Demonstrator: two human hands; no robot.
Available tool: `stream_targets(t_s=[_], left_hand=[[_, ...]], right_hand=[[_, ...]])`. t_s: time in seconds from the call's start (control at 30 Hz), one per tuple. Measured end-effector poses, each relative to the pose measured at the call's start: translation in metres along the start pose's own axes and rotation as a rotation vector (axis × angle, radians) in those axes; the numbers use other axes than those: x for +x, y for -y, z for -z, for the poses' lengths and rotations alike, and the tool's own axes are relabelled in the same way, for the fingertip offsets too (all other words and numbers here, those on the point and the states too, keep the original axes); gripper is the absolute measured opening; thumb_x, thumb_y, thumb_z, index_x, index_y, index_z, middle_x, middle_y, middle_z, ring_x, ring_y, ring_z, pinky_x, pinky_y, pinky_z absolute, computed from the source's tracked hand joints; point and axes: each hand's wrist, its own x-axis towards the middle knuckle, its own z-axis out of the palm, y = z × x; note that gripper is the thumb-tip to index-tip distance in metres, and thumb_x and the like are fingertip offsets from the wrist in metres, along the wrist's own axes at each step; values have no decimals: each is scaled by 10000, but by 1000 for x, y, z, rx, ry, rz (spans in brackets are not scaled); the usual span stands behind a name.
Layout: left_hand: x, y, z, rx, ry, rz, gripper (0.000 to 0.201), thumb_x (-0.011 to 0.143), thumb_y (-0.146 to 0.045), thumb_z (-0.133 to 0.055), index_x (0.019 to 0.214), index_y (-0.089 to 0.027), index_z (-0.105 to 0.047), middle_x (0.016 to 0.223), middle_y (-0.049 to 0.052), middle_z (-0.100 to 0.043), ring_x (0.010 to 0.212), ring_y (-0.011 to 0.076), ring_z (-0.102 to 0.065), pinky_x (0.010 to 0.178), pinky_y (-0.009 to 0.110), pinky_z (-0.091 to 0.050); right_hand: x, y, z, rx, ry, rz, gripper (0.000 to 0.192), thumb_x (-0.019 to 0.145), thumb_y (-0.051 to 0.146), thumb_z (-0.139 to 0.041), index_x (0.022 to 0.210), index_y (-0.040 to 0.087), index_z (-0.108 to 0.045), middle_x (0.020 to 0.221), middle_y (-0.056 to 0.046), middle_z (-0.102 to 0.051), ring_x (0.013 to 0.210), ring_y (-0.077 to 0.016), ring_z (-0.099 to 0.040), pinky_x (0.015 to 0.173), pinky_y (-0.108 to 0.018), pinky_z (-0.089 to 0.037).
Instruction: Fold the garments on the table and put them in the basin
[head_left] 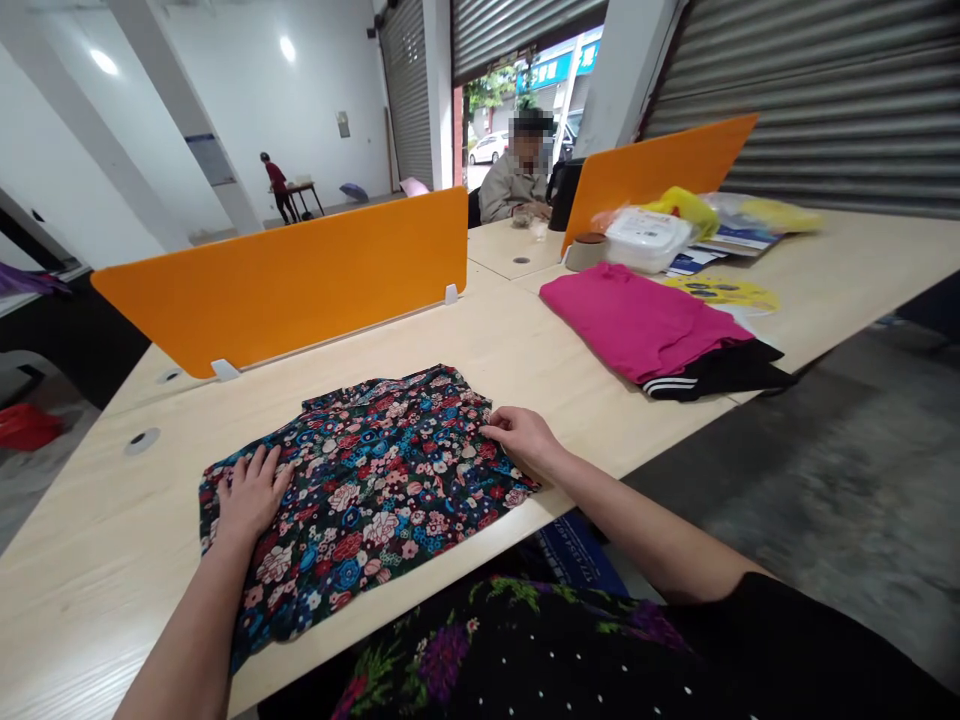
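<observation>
Left hand [251, 492] open, palm down, fingers spread on the left part of a floral garment [379, 480]. Right hand [523, 438] at its right side, thumb and fingers drawn together; can't fairly tell whether cloth is pinched. Pale counter [502, 335] beneath. Orange panel [300, 285] upright beyond the garment. Garment itself laid out along the counter's near edge. Folded pink cloth [637, 320] farther right, near the same edge. White box [649, 236] behind that.
</observation>
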Motion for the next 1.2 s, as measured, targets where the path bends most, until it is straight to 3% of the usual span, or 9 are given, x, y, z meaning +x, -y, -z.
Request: stream_targets(t_s=[0.13, 0.23, 0.43, 0.57, 0.67, 0.77, 0.87, 1.0, 1.2], left_hand=[[-1, -1, 0, 21, -8, -1, 591, 955, -462, -200, 1493, -233, -281, 1568, 47, -260, 1408, 331, -231, 1096, 573, -247], [-2, -1, 0, 46, -10, -4, 581, 956, -447, -211, 1492, -235, -285, 1566, 39, -265, 1405, 327, -241, 1097, 564, -252], [-2, -2, -2, 56, -6, 14, 581, 958, -453, -210, 1495, -240, -275, 1570, 28, -259, 1410, 322, -234, 1100, 562, -251], [-3, -2, -4, 71, -25, 6, 575, 958, -447, -224, 1493, -245, -282, 1569, 26, -261, 1410, 323, -240, 1096, 561, -258], [-4, -2, -4, 76, -31, 9, 566, 957, -437, -238, 1484, -243, -306, 1564, 34, -276, 1403, 320, -261, 1100, 558, -253], [-5, -3, -3, 69, -19, 22, 565, 958, -436, -238, 1484, -242, -307, 1564, 27, -273, 1406, 314, -260, 1107, 552, -247], [-6, -4, -2, 60, -20, 30, 568, 957, -446, -241, 1486, -248, -301, 1563, 21, -275, 1413, 302, -254, 1115, 533, -248], [-8, -4, -2, 92, -27, 15, 564, 954, -441, -263, 1481, -246, -318, 1561, 32, -278, 1416, 305, -257, 1123, 525, -232], [-10, -3, -3, 135, -29, 10, 563, 955, -431, -256, 1479, -237, -323, 1564, 44, -267, 1417, 314, -252, 1120, 536, -230]], right_hand=[[-5, 5, -5, -11, -63, 52, 152, 787, 272, -496, 716, 207, -614, 750, -8, -653, 743, -171, -598, 654, -253, -386], [-12, 3, 4, -154, -148, -5, 203, 834, 254, -436, 751, 192, -611, 798, -42, -658, 775, -182, -598, 679, -264, -389], [-8, 11, 29, -518, 138, -144, 187, 829, 221, -483, 779, 187, -660, 821, -82, -675, 773, -218, -614, 611, -285, -372], [20, 34, 14, -324, -26, 251, 256, 917, 227, -419, 986, 179, -661, 1026, -92, -654, 934, -196, -609, 793, -285, -440], [53, 57, -17, -181, 47, 558, 283, 904, 147, -417, 1071, 175, -644, 1119, -87, -629, 1038, -178, -574, 898, -277, -431], [87, 80, -47, -286, 94, 653, 317, 864, 119, -473, 1135, 161, -633, 1161, -108, -611, 1102, -221, -529, 937, -325, -409], [113, 96, -64, -391, 137, 564, 260, 862, 140, -502, 1059, 173, -668, 1147, -110, -623, 1115, -250, -514, 914, -346, -394], [134, 96, -74, -386, 175, 434, 224, 908, 174, -463, 906, 183, -687, 1023, -82, -682, 1009, -214, -578, 833, -288, -403], [152, 88, -70, -381, 97, 269, 234, 947, 202, -416, 1016, 173, -638, 1017, -89, -700, 941, -211, -616, 776, -285, -424]])
